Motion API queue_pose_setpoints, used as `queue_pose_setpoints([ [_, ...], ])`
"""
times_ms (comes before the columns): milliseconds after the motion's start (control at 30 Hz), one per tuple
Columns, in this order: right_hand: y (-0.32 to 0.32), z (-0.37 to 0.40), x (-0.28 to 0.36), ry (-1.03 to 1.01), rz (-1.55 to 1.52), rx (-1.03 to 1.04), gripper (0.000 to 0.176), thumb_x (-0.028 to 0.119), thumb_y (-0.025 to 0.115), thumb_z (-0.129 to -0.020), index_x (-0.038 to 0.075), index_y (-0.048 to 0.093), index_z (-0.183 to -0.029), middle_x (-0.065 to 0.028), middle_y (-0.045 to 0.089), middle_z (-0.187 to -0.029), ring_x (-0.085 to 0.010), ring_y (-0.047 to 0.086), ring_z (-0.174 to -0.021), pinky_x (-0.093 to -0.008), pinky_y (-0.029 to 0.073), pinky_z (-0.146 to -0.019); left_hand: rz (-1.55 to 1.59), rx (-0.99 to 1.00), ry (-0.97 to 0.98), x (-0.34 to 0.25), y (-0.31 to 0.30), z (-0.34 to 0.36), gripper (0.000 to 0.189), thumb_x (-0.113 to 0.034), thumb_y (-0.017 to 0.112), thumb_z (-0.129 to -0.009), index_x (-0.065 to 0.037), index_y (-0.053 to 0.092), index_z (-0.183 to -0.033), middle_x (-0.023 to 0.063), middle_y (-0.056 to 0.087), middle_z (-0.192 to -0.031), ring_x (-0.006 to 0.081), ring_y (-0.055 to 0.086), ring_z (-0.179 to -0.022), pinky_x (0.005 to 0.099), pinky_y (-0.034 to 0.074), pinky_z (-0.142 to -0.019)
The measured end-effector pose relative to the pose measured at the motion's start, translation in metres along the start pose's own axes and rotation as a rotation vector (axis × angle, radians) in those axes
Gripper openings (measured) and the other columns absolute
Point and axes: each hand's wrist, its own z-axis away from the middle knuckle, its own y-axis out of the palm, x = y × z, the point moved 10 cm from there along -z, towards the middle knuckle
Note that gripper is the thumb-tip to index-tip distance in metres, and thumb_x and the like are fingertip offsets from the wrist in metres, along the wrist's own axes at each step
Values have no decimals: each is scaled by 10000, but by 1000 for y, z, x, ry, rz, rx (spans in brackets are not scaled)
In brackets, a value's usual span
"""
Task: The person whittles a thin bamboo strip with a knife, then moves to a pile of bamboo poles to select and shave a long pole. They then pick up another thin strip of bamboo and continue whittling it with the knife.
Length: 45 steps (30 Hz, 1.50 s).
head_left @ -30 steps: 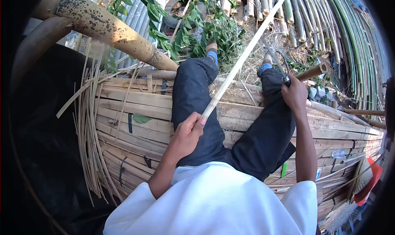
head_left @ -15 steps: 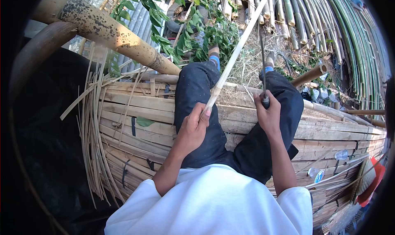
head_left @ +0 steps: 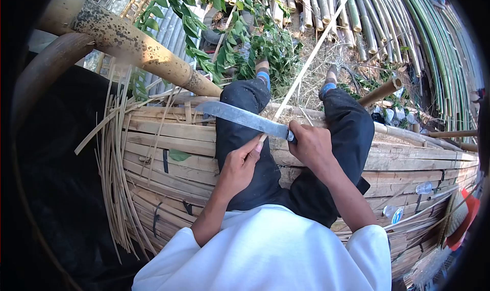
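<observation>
My left hand (head_left: 242, 163) grips the near end of a long, pale bamboo strip (head_left: 301, 76), which slants away up and to the right. In my right hand (head_left: 312, 144) is the dark handle of a machete, held closed in the fist. The broad grey machete blade (head_left: 245, 118) points left and lies across the strip just beyond my left fingertips, over my left knee. Both hands are in front of my lap, my right one slightly higher in the view.
I sit on a bench of stacked bamboo slats (head_left: 168, 138). A thick bamboo pole (head_left: 138, 46) crosses at upper left, and thin strips (head_left: 115, 179) hang below it. Leafy branches (head_left: 270, 51) lie by my feet. Cut bamboo poles (head_left: 367, 20) fill the upper right; plastic cups (head_left: 423, 188) rest at right.
The machete has swung from pointing away to lying leftward across the strip. My right hand has moved left and slightly down. The strip now shows its narrow side.
</observation>
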Motion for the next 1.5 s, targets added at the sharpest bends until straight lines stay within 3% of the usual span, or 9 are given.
queue_pose_setpoints([
  [267,-4,-11,-30,36,54,-6,194,206,672,-708,108,555,-828,-90,616,-616,-305,632,-580,-437,480,-506,-16,-49,38,-3,-4,2,330,-174,514,-977,15,553,-1244,164,605,-745,130,509,-634,277,459,-629],
  [433,-26,-22,-94,292,122,-70,147,194,647,-737,93,624,-841,-170,607,-611,-365,627,-606,-474,495,-567,-35,-66,-29,10,-13,11,323,-173,516,-974,21,560,-1229,213,656,-865,131,567,-676,271,475,-666],
  [567,-18,-16,-51,204,8,81,126,171,636,-751,96,591,-842,-162,594,-613,-373,616,-626,-488,484,-580,-33,-80,-8,7,-9,7,329,-183,513,-977,26,560,-1226,216,663,-905,130,596,-717,278,479,-686],
  [667,1,-3,-12,101,-15,162,151,170,646,-702,111,592,-830,-137,586,-587,-341,618,-582,-457,477,-536,-98,-9,-94,8,0,0,336,-193,510,-978,27,559,-1227,226,664,-980,197,662,-818,289,488,-739],
  [733,3,-2,-10,96,-43,161,145,167,643,-702,113,592,-827,-130,586,-583,-332,616,-572,-452,474,-528,-75,-64,157,-9,-2,-1,337,-191,505,-977,31,561,-1225,245,645,-1052,296,672,-937,316,494,-789],
  [833,11,-3,-12,80,-51,140,142,166,642,-700,115,593,-823,-118,586,-575,-322,617,-564,-447,474,-521,-131,-69,179,-18,-2,1,333,-183,498,-977,35,563,-1221,251,634,-1078,355,645,-988,334,499,-811],
  [1033,-1,-9,-51,110,60,38,159,184,647,-703,98,581,-820,-142,593,-571,-340,623,-560,-450,489,-514,-120,-70,97,-12,-4,10,325,-172,493,-977,47,566,-1206,257,626,-1093,368,622,-1035,352,500,-830],
  [1333,-31,-22,-169,529,-75,-37,172,210,589,-811,64,650,-877,-225,627,-700,-387,635,-724,-497,501,-675,-39,-62,-37,12,-11,26,325,-177,518,-975,35,564,-1217,236,663,-1019,186,654,-786,266,487,-726],
  [1500,-30,-26,-83,259,16,45,137,183,614,-768,74,616,-850,-177,623,-664,-378,630,-669,-486,495,-620,-41,-63,-27,7,-8,16,325,-171,522,-973,43,563,-1214,230,665,-1037,191,669,-843,279,496,-739],
])
